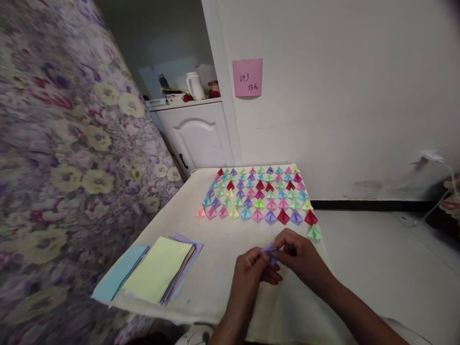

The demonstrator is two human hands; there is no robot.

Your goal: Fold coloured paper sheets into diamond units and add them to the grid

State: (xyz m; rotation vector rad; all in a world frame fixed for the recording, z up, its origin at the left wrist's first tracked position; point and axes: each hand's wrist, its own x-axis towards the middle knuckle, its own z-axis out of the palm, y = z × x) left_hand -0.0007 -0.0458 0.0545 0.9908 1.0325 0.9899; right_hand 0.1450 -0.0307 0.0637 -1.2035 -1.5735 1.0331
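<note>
A small folded piece of purple paper point(273, 257) is held up between my two hands, over the near part of the cloth-covered table point(223, 258). My left hand point(254, 268) pinches it from the left with thumb and fingers. From the right, my right hand point(293, 248) grips its upper edge between thumb and forefinger. Fingers cover much of the paper, so its full shape is hidden. Just beyond the hands, rows of small folded paper pieces point(258, 203) in many colours stand on the cloth. A single green folded piece point(315, 233) starts a nearer row at the right edge.
At the left lie a stack of coloured paper sheets point(158, 268) with pale yellow on top and a blue paper stack point(120, 272). A floral curtain point(89, 167) hangs along the left side. Behind are a white cabinet point(197, 134) and a wall with a pink note point(247, 77).
</note>
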